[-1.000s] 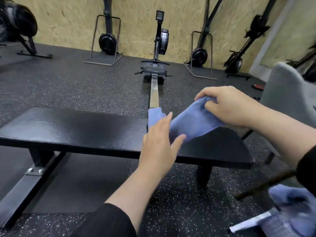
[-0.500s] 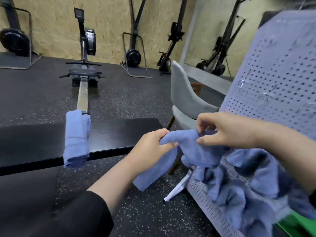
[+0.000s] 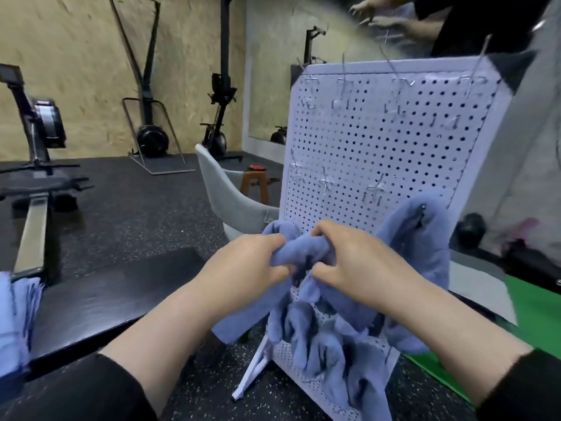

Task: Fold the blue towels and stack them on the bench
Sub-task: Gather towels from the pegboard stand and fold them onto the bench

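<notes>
The view has swung right since a moment ago, so the pegboard (image 3: 382, 153) now stands square ahead and the folded towel (image 3: 15, 317) on the tabletop (image 3: 115, 287) has slid to the far left edge. Behind stand a grey chair (image 3: 224, 196) and rowers (image 3: 36, 141). Both hands, left hand (image 3: 246, 268) and right hand (image 3: 352, 262), grip a bunched, creased towel (image 3: 303, 253) between them, above more limp towels (image 3: 331, 347) on the board's lower hooks.

Single head-worn view, forward and down, close over both hands (image 3: 303, 265).
</notes>
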